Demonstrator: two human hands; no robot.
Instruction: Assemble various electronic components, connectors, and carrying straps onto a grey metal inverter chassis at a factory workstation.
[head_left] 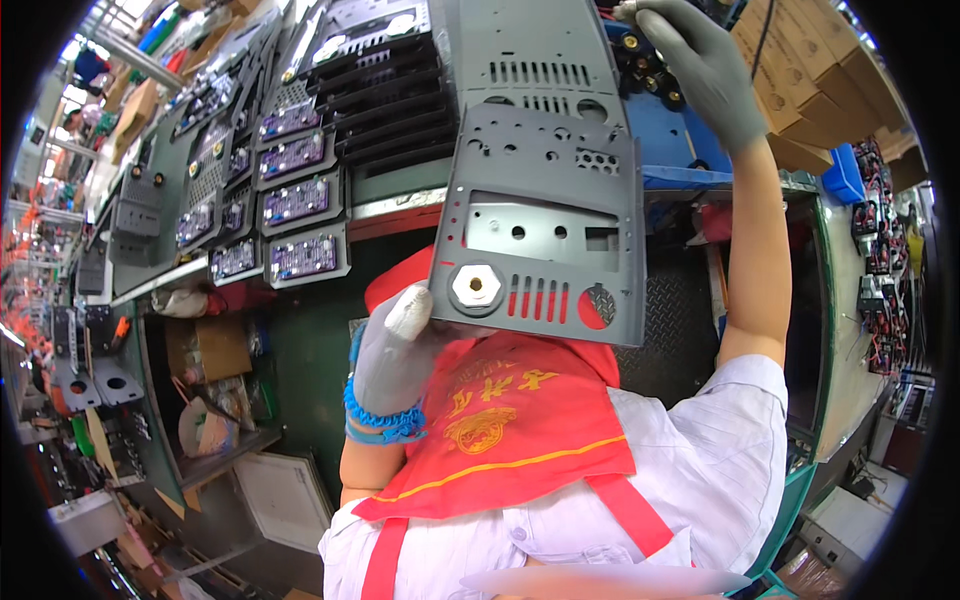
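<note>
Grey punched metal panel (545, 230) with red slots, pinched by gloved left hand (395, 350), right hand (700, 65) closed on black knobs (645, 65).

matt grey metal panel (545, 230) (punched, smooth); knit cloth glove (392, 355).

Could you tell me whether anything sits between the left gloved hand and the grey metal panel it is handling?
Nothing visible does. The left hand already grips the lower left corner of the grey metal panel, while the right hand reaches up among the black parts beyond it.
</note>
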